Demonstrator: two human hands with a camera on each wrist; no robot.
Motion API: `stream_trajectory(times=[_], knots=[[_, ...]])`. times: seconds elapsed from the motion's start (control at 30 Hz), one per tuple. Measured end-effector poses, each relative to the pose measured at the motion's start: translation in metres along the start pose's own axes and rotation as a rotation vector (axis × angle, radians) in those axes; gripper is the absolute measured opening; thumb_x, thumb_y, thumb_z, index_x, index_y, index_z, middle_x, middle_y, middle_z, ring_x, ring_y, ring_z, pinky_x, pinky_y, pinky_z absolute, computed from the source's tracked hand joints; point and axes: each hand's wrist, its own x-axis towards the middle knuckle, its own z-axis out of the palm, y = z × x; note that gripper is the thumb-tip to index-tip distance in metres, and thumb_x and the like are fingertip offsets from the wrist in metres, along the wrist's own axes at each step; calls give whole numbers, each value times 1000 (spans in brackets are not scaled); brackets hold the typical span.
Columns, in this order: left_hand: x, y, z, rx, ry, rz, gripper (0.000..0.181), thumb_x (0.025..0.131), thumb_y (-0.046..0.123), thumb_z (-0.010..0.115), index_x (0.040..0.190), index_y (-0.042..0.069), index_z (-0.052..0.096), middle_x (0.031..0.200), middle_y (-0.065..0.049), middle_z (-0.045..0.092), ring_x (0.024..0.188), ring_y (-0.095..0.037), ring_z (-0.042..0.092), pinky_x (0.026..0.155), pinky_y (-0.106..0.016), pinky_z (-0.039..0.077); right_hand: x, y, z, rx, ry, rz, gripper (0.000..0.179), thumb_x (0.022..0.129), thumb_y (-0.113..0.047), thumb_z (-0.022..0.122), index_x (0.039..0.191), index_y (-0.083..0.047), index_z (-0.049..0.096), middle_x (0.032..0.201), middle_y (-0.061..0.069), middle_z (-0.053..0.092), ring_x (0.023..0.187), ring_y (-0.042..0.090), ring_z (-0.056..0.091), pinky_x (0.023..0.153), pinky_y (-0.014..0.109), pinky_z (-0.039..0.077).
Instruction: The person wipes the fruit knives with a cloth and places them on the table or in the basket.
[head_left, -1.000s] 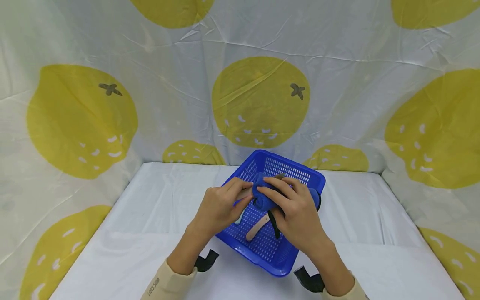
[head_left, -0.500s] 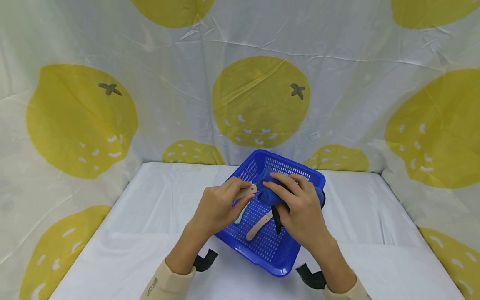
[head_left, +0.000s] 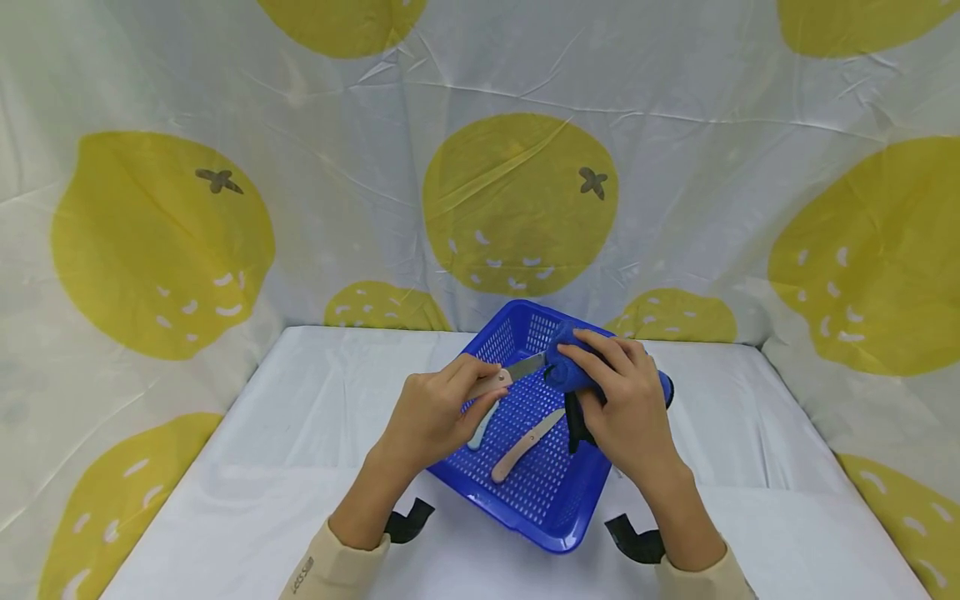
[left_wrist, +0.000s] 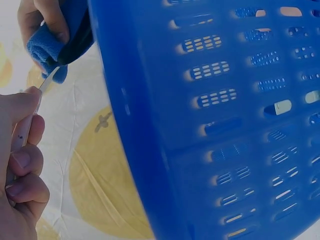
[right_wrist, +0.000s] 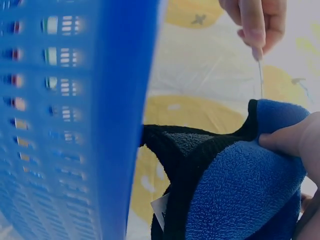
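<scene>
My left hand [head_left: 437, 412] pinches the beige handle of a knife [head_left: 527, 366] above the blue basket [head_left: 558, 540]. Its blade points right, the tip running up to a rolled blue towel [head_left: 564, 367] with black edging. The right hand [head_left: 618, 408] grips that towel, fingers over its top, and a black-edged corner hangs below. In the left wrist view the blade tip meets the towel [left_wrist: 42, 47]; in the right wrist view the towel [right_wrist: 240, 185] bulges in front of the fingers. A second beige-handled knife [head_left: 516, 457] lies in the basket, near a pale blue handle [head_left: 483, 427].
The perforated basket stands angled on a white cloth-covered table [head_left: 315, 400]. Behind rises a white curtain [head_left: 697, 208] with yellow fruit prints. Black wrist mounts [head_left: 408, 522] stick out beside both forearms.
The right hand has drawn the towel rightward, away from the knife handle, so the blade now shows. The left hand has stayed nearly still. More of the knife in the basket is uncovered.
</scene>
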Motion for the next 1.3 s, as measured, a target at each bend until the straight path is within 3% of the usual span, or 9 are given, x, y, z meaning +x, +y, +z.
stream_trajectory(times=[0.3, 0.53, 0.9, 1.3], knots=[[-1, -1, 0, -11, -4, -11, 29, 91, 22, 81, 111, 5, 67, 101, -5, 75, 74, -13, 75, 62, -17, 57, 1, 15, -8, -14, 86, 50, 46, 85, 8, 71, 125, -13, 75, 138, 12, 66, 118, 40, 55, 96, 58, 44], [-2, -2, 0, -22, 15, -37, 30, 90, 20, 82, 111, 5, 67, 101, -5, 75, 70, -13, 73, 61, -19, 58, 0, 7, -10, 41, 75, 61, 46, 85, 7, 73, 126, -15, 74, 140, 9, 64, 121, 36, 53, 101, 55, 44], [0, -2, 3, -13, 24, -51, 28, 90, 19, 81, 111, 5, 67, 101, -6, 74, 70, -13, 73, 61, -22, 59, -4, -28, 4, 98, 9, -70, 46, 84, 3, 74, 125, -18, 75, 138, 6, 67, 124, 33, 54, 106, 53, 43], [0, 1, 2, 14, 0, -26, 29, 89, 15, 82, 113, 6, 68, 104, -6, 75, 80, -16, 76, 61, -22, 59, -7, -40, 18, 43, -41, -128, 42, 87, 0, 71, 125, -19, 75, 135, 3, 69, 122, 33, 56, 100, 52, 47]])
